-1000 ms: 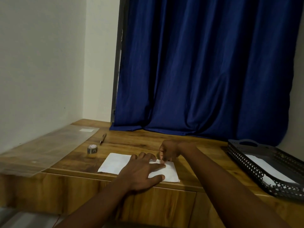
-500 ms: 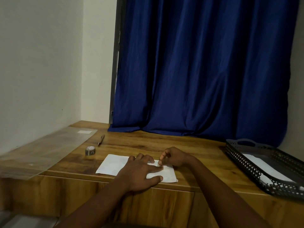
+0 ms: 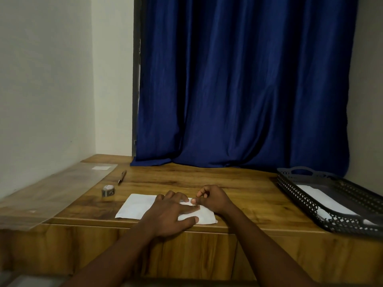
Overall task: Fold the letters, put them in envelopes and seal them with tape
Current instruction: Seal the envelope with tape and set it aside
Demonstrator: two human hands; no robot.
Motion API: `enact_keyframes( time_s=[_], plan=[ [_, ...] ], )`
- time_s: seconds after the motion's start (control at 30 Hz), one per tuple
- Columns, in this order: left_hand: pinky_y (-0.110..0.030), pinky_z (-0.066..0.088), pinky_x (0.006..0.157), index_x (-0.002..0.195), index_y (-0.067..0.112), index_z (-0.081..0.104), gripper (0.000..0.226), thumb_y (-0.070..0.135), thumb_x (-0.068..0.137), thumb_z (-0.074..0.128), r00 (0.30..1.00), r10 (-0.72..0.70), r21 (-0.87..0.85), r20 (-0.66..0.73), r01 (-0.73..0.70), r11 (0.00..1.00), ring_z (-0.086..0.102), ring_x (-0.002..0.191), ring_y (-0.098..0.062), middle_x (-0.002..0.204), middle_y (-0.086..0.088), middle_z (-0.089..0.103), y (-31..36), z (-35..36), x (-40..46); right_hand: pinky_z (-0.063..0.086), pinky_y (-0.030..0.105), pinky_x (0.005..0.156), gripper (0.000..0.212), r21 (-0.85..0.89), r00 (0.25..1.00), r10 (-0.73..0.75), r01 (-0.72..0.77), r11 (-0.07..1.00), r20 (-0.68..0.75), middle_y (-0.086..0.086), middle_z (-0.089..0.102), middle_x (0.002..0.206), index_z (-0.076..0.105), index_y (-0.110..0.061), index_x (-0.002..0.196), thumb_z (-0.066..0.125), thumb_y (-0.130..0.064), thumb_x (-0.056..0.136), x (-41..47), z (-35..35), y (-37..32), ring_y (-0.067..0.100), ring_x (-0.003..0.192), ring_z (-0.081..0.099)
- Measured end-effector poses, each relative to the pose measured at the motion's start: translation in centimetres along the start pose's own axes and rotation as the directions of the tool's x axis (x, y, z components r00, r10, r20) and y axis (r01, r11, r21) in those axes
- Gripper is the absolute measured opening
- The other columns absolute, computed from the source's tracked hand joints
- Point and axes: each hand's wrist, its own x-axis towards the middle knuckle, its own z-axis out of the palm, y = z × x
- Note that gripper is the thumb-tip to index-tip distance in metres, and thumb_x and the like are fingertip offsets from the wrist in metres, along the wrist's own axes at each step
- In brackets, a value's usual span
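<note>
Pressing flat L hand (image 3: 172, 214) on paper (image 3: 136, 206) w/ fingers straight; I see R hand (image 3: 211, 198) curled, thumb creasing paper edge.

- We see a dim, warm-toned room with no lamp or window in view.
- The white wall (image 3: 41, 79) on the left is the brightest area, evenly lit and without glare.
- The blue curtain (image 3: 248, 79) shows soft sheen along its folds and deep shadow between them.
- A clear plastic sheet (image 3: 51, 189) gives off a pale, hazy reflection.
- The wooden table (image 3: 238, 183) carries faint shadows.
- Wide-angle distortion bends the edges; detail looks soft and slightly smeared throughout.
</note>
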Motion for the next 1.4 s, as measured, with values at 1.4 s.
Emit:
enact_keyframes(
  time_s=[1.4],
  plan=[
    [-0.038, 0.029, 0.110, 0.138, 0.042, 0.048, 0.064, 0.081, 0.090, 0.032, 0.997, -0.033, -0.045, -0.070, 0.030, 0.999, 0.035, 0.133, -0.007, 0.150, 0.016, 0.043, 0.2, 0.2, -0.3, 0.051, 0.031, 0.066, 0.018, -0.120, 0.996, -0.064, 0.057, 0.991, -0.057, -0.010, 0.071, 0.083, 0.075, -0.026, 0.091, 0.077, -0.042, 0.086, -1.4, -0.1, -0.8, 0.006, 0.079, 0.062]
  ],
)
